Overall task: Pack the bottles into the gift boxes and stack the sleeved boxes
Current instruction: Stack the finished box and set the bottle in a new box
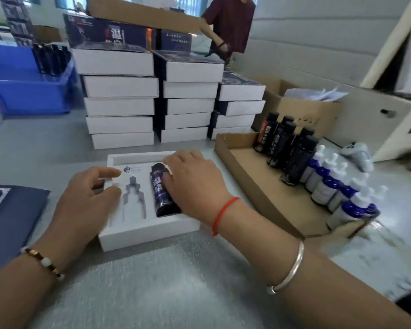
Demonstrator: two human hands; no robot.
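A white gift box with a moulded insert lies on the grey table in front of me. A dark bottle lies in a slot of the insert, and beside it a bottle-shaped cavity stands vacant. My right hand rests over the box's right side with straight fingers, touching the bottle. My left hand hovers at the box's left edge, fingers loosely curled, holding nothing. A shallow cardboard tray to the right holds dark bottles and white-capped blue bottles.
Three stacks of sleeved boxes rise behind the gift box. A dark blue sleeve lies flat at the left. Blue plastic crates sit far left, an open carton far right. Another person stands behind the stacks.
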